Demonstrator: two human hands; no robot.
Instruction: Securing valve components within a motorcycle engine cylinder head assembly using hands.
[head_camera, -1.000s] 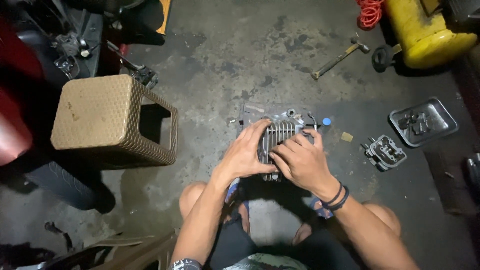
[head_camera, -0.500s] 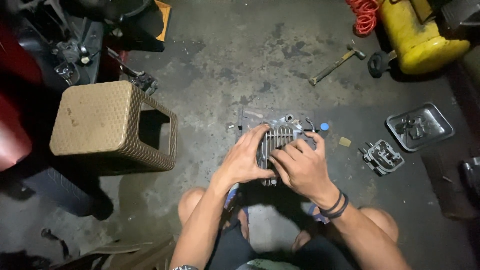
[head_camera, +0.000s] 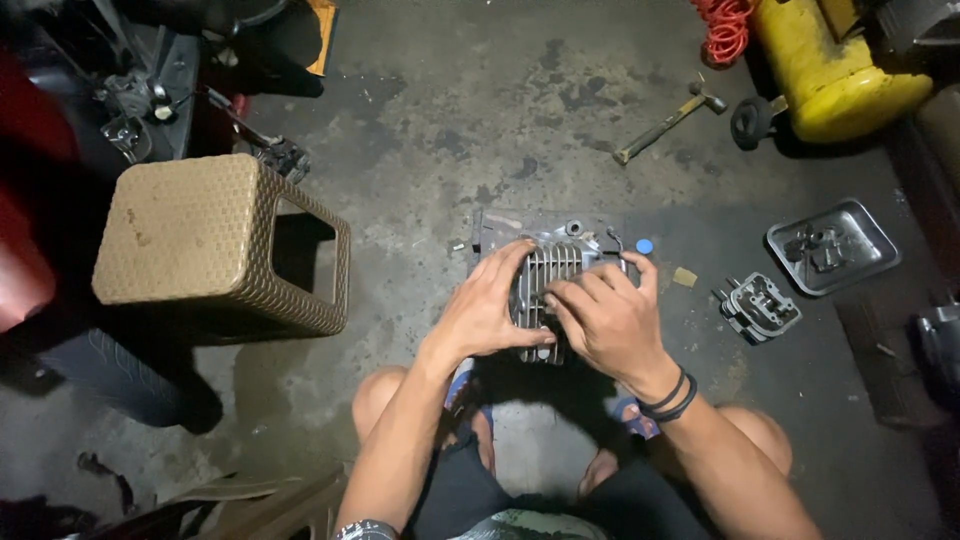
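A grey finned metal engine part (head_camera: 548, 270) rests on the stained concrete floor just in front of my knees. My left hand (head_camera: 487, 305) wraps around its left side, thumb curled under the near edge. My right hand (head_camera: 608, 318) lies on its right half, fingers pressed on the fins, with dark bands on the wrist. A small blue round cap (head_camera: 644, 245) lies just beyond the right hand. Most of the part's near side is hidden under my hands.
A tan woven plastic stool (head_camera: 190, 245) stands at left. A hammer (head_camera: 668, 121) lies beyond, near a yellow tank on wheels (head_camera: 835, 70) and orange hose (head_camera: 724, 20). A metal tray of small parts (head_camera: 832, 247) and another engine piece (head_camera: 758, 305) sit right.
Both hands stay on the finned part with only slight finger shifts. The view has drifted a little.
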